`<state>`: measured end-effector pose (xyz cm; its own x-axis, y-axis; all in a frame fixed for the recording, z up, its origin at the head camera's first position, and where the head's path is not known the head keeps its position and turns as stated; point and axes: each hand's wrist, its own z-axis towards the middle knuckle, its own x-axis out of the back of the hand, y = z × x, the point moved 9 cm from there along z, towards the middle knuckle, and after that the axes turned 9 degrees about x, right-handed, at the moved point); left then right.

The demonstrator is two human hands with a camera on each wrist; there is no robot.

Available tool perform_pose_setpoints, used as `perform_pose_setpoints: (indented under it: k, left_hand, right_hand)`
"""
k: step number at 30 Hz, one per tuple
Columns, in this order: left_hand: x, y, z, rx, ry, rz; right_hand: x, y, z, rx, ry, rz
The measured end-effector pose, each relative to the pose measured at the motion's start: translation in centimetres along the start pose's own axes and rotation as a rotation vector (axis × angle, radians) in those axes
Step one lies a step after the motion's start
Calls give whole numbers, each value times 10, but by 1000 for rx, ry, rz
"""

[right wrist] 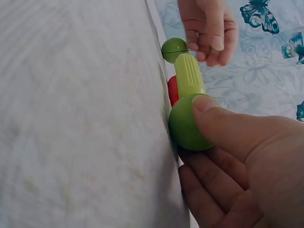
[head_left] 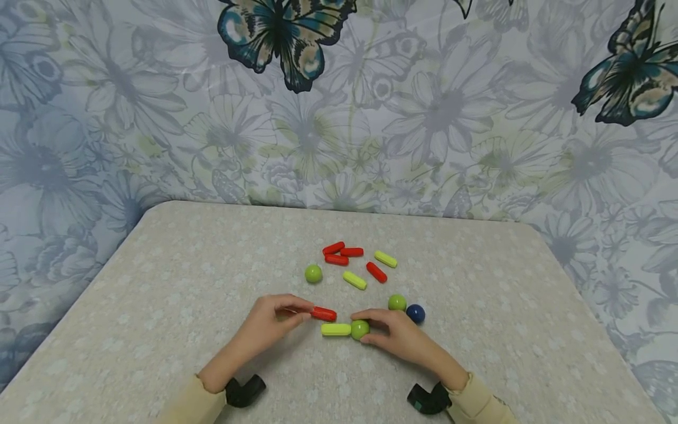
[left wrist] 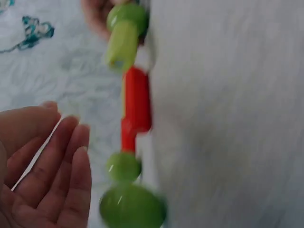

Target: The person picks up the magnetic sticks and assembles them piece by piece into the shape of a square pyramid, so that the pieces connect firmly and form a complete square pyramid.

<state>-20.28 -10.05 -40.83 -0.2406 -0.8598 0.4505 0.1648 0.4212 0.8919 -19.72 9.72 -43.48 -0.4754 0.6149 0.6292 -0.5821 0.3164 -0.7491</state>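
Observation:
My right hand (head_left: 394, 334) pinches a glossy green ball (head_left: 360, 330) between thumb and fingers. A ridged yellow-green stick (head_left: 336, 330) joins that ball, pointing left. My left hand (head_left: 275, 321) hovers with loosely bent fingers beside a red stick (head_left: 323, 314). Although the fingertips overlap the stick's left end in the head view, the left wrist view shows a gap, with nothing held. Low in that left wrist view is a large green ball (left wrist: 133, 208); I cannot match it surely to a ball in the head view. The right thumb (right wrist: 207, 103) presses on the held ball.
Farther back lie several red sticks (head_left: 336, 259), two yellow-green sticks (head_left: 354, 280) and a green ball (head_left: 313, 273). Another green ball (head_left: 397, 302) and a dark blue ball (head_left: 415, 314) sit behind the right hand. The patterned tablecloth (head_left: 159, 282) meets a floral backdrop (head_left: 339, 135).

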Motion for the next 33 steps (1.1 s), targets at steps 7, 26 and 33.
perform_pose_setpoints:
  k: [7, 26, 33]
  left_hand:
    - [36, -5, 0, -31, 105, 340]
    - [-13, -21, -2, 91, -291, 58]
    - [-24, -19, -2, 105, -219, 30]
  right_hand:
    - [1, 3, 1, -5, 1, 11]
    - [2, 5, 0, -7, 13, 33]
    - [2, 2, 0, 5, 11, 10]
